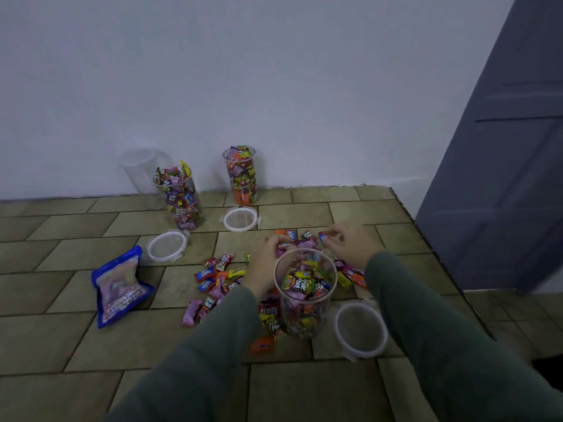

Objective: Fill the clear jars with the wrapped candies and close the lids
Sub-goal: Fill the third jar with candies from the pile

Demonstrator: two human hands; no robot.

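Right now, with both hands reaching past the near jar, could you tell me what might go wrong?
The near jar stands open between both forearms, so a sleeve could tip it and spill candies. The two far jars are heaped above their rims, so their lids may not close. The right hand pinches just one candy, which could slip.

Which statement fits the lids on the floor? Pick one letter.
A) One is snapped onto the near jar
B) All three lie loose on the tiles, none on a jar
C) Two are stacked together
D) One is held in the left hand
B: the lid by the near jar, the lid before the middle jar and the lid before the far jar each lie flat on the tiles, while every jar mouth stands open.
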